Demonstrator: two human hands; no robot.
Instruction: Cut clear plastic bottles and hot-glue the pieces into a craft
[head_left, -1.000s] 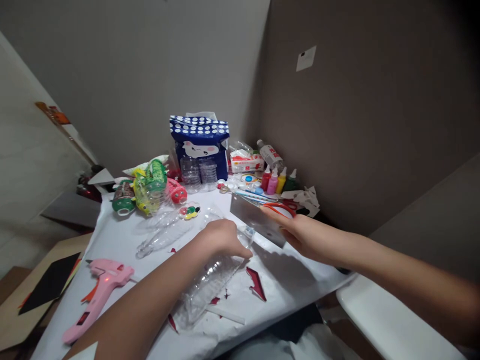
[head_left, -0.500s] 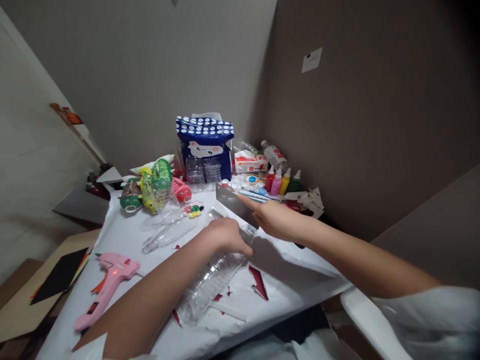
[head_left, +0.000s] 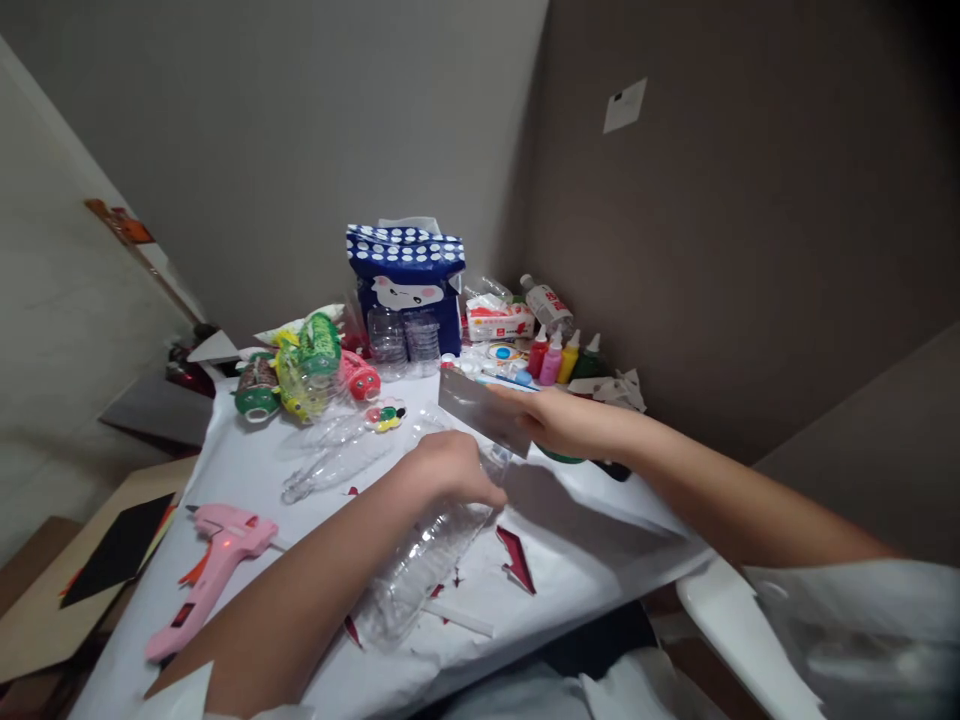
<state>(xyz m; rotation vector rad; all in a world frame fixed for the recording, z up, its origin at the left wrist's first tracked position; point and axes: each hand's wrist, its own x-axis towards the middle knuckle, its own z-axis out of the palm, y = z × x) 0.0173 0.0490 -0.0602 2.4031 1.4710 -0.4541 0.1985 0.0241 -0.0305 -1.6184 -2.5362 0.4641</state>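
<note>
- As our left hand (head_left: 454, 465) lies over the clear bottle (head_left: 420, 570), its fingers are curled around the far part, hiding some of it; the bottle lies on the white-covered counter (head_left: 259, 460).
- Our right hand (head_left: 574, 415) grips a metal blade (head_left: 480, 410) near the bottle's far end; contact, we cannot tell.
- Around, we note a red scrap (head_left: 516, 560) right of the bottle, a pink glue gun (head_left: 217, 560) at left, paint bottles (head_left: 552, 360) beyond the blade.
</note>
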